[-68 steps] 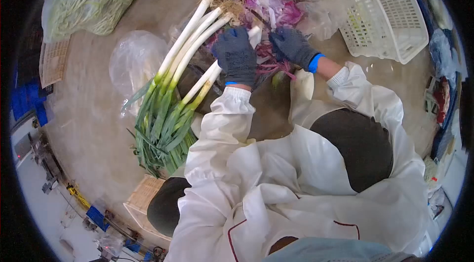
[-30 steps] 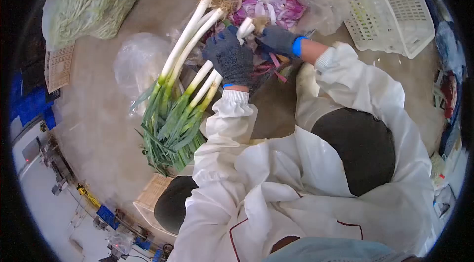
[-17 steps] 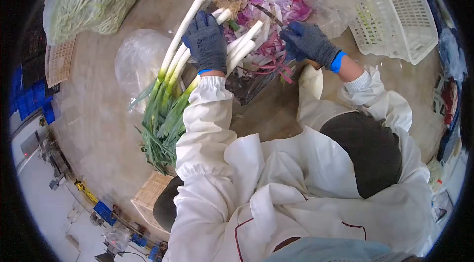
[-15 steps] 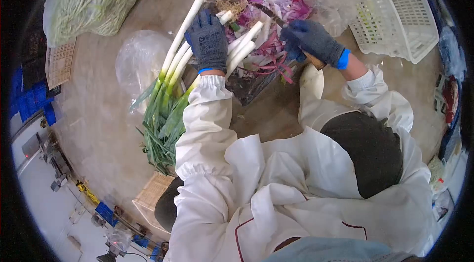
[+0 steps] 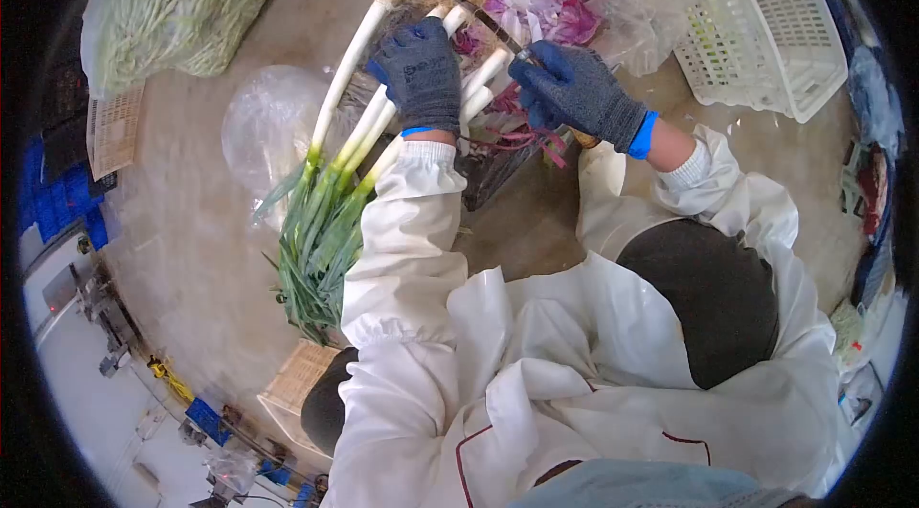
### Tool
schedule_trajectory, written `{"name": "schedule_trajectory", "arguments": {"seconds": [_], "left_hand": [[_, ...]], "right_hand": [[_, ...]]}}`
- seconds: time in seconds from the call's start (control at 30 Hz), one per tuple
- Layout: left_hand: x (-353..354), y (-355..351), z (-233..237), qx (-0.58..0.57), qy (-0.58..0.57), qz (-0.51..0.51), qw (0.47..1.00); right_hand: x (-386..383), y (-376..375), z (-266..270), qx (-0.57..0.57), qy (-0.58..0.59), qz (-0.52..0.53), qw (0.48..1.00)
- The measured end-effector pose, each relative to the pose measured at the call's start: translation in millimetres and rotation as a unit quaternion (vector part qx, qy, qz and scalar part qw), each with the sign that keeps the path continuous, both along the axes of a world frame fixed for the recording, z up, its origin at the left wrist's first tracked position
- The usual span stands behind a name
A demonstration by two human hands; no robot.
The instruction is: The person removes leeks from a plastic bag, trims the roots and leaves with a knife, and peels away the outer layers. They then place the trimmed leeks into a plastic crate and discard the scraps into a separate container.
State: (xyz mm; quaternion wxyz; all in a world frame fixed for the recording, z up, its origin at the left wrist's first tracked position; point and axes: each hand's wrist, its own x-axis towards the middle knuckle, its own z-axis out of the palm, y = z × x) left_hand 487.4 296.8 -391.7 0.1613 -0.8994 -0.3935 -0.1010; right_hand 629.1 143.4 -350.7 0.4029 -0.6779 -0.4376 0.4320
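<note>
My left hand (image 5: 419,75), in a dark blue knit glove, is closed around the white stalks of several long green onions (image 5: 356,63). Their green leaves trail down towards my left sleeve. One stalk at the left still carries a tuft of brown roots, while other stalks to the right have bare, blunt ends. My right hand (image 5: 579,94), gloved alike, grips a knife (image 5: 493,26); its dark blade points up and left, its tip near the top ends of the held stalks. Purple onion skins and scraps (image 5: 536,5) lie beyond the hands on a dark plastic bag.
A white perforated crate (image 5: 756,20) stands at the upper right. At the upper left rests a clear bag of long green pods (image 5: 191,0). A crumpled clear plastic bag (image 5: 273,120) lies left of the green onions, and a tan basket (image 5: 299,379) sits near my left knee.
My left hand has shifted slightly right along with its stalks. My right hand has moved left, bringing the knife blade up to the stalks' top ends.
</note>
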Motion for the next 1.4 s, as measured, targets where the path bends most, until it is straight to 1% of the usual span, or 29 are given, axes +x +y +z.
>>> {"name": "schedule_trajectory", "arguments": {"seconds": [0.03,0.07,0.13,0.23,0.37,0.47,0.57,0.63,0.7,0.77,0.8,0.87,0.9,0.93,0.97,1.0,1.03,1.07,1.1,1.13,1.23,1.27,1.37,1.4], "left_hand": [[2.7,-2.8,2.0,-0.016,0.005,0.013,1.000],[3.4,-3.8,0.1,0.013,-0.024,0.003,1.000],[2.7,-4.2,-3.3,0.010,-0.041,0.002,0.999],[0.4,-5.8,1.8,-0.017,-0.049,0.005,0.999],[-2.2,-5.7,1.3,-0.053,-0.086,0.000,0.995],[-2.7,-7.4,-0.3,-0.075,-0.098,0.020,0.992],[-5.2,-11.1,1.7,-0.079,-0.149,0.000,0.986],[-5.1,-14.4,3.7,-0.083,-0.159,-0.013,0.984],[-5.3,-16.4,2.7,-0.095,-0.169,-0.019,0.981],[-4.9,-14.7,-1.4,-0.114,-0.179,-0.022,0.977],[-4.0,-17.0,-3.5,-0.119,-0.178,-0.038,0.976],[-0.4,-26.6,-6.4,-0.129,-0.177,-0.069,0.973],[11.7,-45.5,17.2,-0.139,-0.205,-0.088,0.965],[15.6,-53.0,22.2,-0.145,-0.197,-0.068,0.967],[19.9,-53.6,24.4,-0.148,-0.195,-0.048,0.968],[20.5,-48.3,21.6,-0.148,-0.202,-0.044,0.967],[19.4,-39.2,15.3,-0.150,-0.208,-0.041,0.966],[17.6,-33.0,10.7,-0.152,-0.214,-0.037,0.964],[14.9,-31.4,8.6,-0.150,-0.213,-0.042,0.964],[13.1,-30.0,7.3,-0.147,-0.213,-0.048,0.965],[11.1,-25.8,0.0,-0.131,-0.222,-0.051,0.965],[11.9,-25.1,-0.1,-0.125,-0.227,-0.050,0.964],[11.4,-24.1,0.6,-0.118,-0.249,-0.057,0.960],[10.9,-25.1,1.5,-0.122,-0.251,-0.056,0.959]], "right_hand": [[1.6,-0.3,-1.5,0.027,-0.046,0.004,0.999],[1.3,-0.6,3.9,0.014,-0.034,-0.007,0.999],[-1.7,-1.8,18.2,-0.011,-0.007,-0.031,0.999],[1.3,-4.0,1.7,0.039,-0.108,0.010,0.993],[4.8,-4.4,-7.5,0.083,-0.190,0.035,0.978],[8.2,-3.7,-17.3,0.092,-0.198,0.041,0.975],[15.1,-0.1,-29.6,0.089,-0.192,0.061,0.975],[17.1,3.4,-35.0,0.080,-0.191,0.061,0.976],[21.1,13.7,-39.9,0.119,-0.212,0.091,0.966],[22.0,21.8,-43.1,0.115,-0.219,0.102,0.963],[19.9,27.3,-40.3,0.093,-0.215,0.100,0.967],[26.6,43.3,-49.0,-0.004,-0.234,0.138,0.962],[31.2,45.9,-67.3,0.021,-0.241,0.133,0.961],[34.0,44.8,-88.8,0.047,-0.246,0.127,0.960],[36.5,46.4,-85.0,0.076,-0.258,0.123,0.955],[41.7,43.0,-80.3,0.094,-0.310,0.106,0.940],[47.3,32.7,-75.2,0.048,-0.212,0.066,0.974],[45.0,20.8,-44.3,0.002,-0.111,0.024,0.994],[43.7,12.7,-27.8,-0.044,-0.007,-0.018,0.999],[48.0,5.1,-31.6,-0.058,0.094,-0.009,0.994],[39.7,-12.8,-0.4,-0.029,0.129,0.013,0.991],[34.4,-14.8,4.9,-0.055,0.167,-0.004,0.984],[34.7,-15.8,-1.1,-0.065,0.109,0.039,0.991],[31.1,-15.6,-2.6,-0.061,0.076,0.029,0.995]]}}
